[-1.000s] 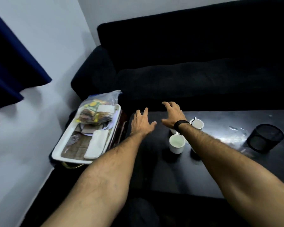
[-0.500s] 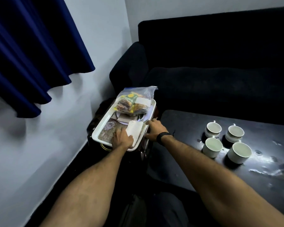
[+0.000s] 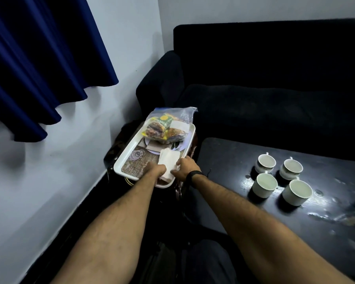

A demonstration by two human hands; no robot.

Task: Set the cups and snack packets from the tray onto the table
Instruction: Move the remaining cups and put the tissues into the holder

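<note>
A dark sofa (image 3: 275, 83) fills the back; a black table (image 3: 295, 218) stands before it, bearing four white cups (image 3: 264, 185) grouped together; left of the table sits a white tray (image 3: 127, 152), its far end holding a clear bag of snack packets (image 3: 164, 128); at the tray's near end the left hand (image 3: 155, 170) and right hand (image 3: 186, 168) both grip a white folded packet (image 3: 169, 162) between them.

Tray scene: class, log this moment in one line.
four cups: on table | snack bag: on tray | left hand, right hand: gripping white packet
</note>
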